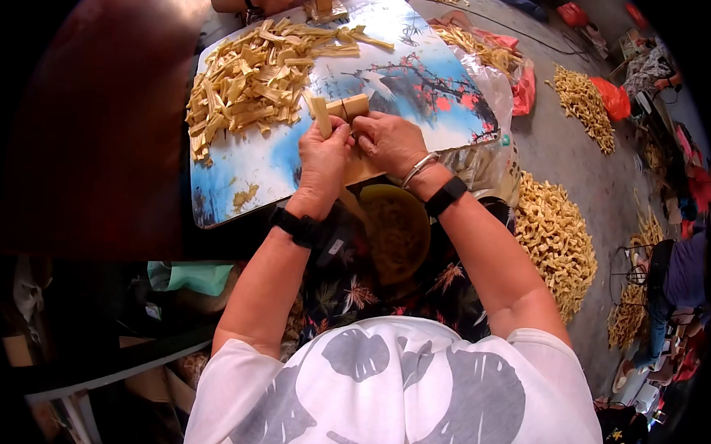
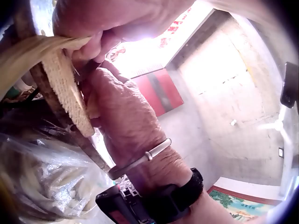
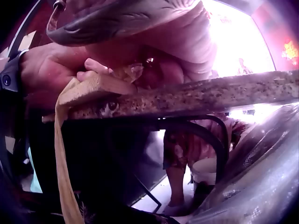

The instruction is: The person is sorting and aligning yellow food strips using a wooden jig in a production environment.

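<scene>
In the head view my left hand [image 1: 324, 162] pinches a pale yellow dried strip [image 1: 320, 115] that stands up above the thumb. Close against it, my right hand [image 1: 390, 141] has its fingers curled in on the work, fingertips partly hidden. Just beyond the fingers lies a small wooden block [image 1: 349, 106] with a thin dark line across it. Under both hands is a flat piece of wood [image 1: 363, 170] at the table edge. A long strip [image 3: 63, 154] hangs past this wood [image 3: 96, 88] in the right wrist view.
A large heap of yellow strips [image 1: 251, 81] covers the left of the painted tabletop [image 1: 286, 184]. A yellow-green bowl [image 1: 398, 231] sits below the edge. Knotted pieces are piled [image 1: 555, 237] on the floor at right. Another person's hand [image 1: 273, 0] is across the table.
</scene>
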### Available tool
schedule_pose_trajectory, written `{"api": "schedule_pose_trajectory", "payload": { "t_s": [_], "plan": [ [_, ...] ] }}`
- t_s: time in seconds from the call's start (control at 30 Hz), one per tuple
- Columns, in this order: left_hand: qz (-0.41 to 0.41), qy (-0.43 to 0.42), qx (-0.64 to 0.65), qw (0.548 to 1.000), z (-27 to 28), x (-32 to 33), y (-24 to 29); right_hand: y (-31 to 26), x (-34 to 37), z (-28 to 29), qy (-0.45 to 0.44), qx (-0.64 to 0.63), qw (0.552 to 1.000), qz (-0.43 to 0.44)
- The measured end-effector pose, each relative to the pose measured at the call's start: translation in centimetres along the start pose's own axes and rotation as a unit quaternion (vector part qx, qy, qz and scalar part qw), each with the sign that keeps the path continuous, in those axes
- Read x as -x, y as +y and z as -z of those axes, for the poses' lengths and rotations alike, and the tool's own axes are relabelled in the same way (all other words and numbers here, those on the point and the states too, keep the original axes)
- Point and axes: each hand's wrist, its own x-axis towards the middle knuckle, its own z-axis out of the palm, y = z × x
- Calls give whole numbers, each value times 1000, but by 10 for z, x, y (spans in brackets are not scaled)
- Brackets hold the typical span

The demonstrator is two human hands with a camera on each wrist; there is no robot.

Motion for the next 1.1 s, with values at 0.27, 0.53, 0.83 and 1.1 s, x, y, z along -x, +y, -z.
{"api": "schedule_pose_trajectory", "payload": {
  "t_s": [0.27, 0.53, 0.83, 1.1],
  "plan": [
    [-16, -7, 18, 1000, 33, 28, 20, -8, 76, 30, 140, -105, 984, -15],
    [-85, 113, -30, 989, 57, 26, 50, 9, 176, -7, 4, -57, 987, -149],
    [-336, -118, -424, 833, -21, 130, -20, -81, 143, 27, 195, -172, 960, -100],
    [215, -134, -164, 954, 13, 144, -50, -56, 173, 34, 207, -262, 928, -167]
  ]
}}
